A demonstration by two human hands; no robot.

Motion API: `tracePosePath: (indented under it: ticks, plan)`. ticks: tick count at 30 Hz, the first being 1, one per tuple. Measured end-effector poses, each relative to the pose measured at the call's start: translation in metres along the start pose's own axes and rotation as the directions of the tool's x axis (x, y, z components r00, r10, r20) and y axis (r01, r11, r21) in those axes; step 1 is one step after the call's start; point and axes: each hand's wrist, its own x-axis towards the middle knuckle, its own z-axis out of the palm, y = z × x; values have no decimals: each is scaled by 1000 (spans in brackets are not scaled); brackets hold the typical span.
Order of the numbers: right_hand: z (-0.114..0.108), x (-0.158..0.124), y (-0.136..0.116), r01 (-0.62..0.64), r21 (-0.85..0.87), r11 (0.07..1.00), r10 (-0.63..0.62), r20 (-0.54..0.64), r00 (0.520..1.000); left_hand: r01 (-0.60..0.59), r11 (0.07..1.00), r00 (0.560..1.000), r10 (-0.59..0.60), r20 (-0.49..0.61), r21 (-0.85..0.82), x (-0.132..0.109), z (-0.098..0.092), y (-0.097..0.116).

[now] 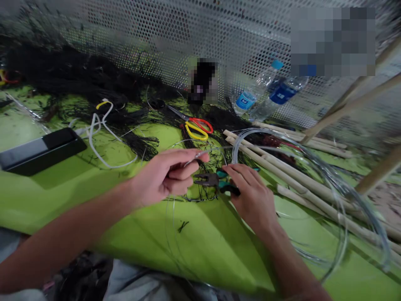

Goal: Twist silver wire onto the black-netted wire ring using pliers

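Note:
My left hand [175, 173] is closed, pinching a thin metal wire [198, 155] between thumb and forefinger. From the pinch the wire runs right toward a large coil of wire [313, 152]. My right hand [252, 192] is wrapped round the green handles of a pair of pliers [209, 179]. Their dark jaws point left, slightly apart, just beside my left fingers, and nothing shows between them. Below and behind the pliers lie tangled dark strands on the green sheet [200, 238]. Scissors [197, 127] with one red and one yellow handle lie just beyond my hands.
Wooden poles [282, 175] lie at the right under the wire coil. Two water bottles [246, 100] stand by the perforated metal panel [150, 37]. A dark heap of fibres [65, 75] spreads along the back left. A black box-like device [44, 150] and a white cable [94, 142] lie left.

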Motion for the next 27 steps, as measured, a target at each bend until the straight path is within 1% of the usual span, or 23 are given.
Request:
tracePosePath:
  ticks: [5,9,12,16,18,20,22,24,25,27]
  plan:
    - [8,7,4,-14,102,995,5,91,996,-127,990,986,132,-97,61,8,-6,4]
    - [9,12,9,33,96,995,-47,152,987,-163,986,971,167,-171,39,17,-15,1]
    - [3,12,11,53,91,994,-71,199,977,-171,985,963,168,-213,3,22,-22,-2]
    - [-12,8,10,5,58,998,-18,228,973,-199,980,952,196,-237,12,26,-27,-1]
    - [-17,6,15,2,85,996,-22,226,974,-236,972,939,232,-253,13,28,-30,2]
    - [-20,8,26,25,142,990,-54,198,979,-278,960,925,271,-267,13,29,-34,4]
    - [-22,14,42,19,194,981,-45,128,991,-306,952,914,298,-275,15,29,-39,7]
    - [-29,20,59,-29,232,972,29,5,1000,-320,947,907,313,-280,21,29,-44,11]
    - [-34,22,64,-63,246,967,84,-73,994,-326,945,904,319,-283,25,29,-47,12]
    - [-50,17,63,-129,267,955,194,-231,953,-336,941,899,331,-287,36,29,-52,15]
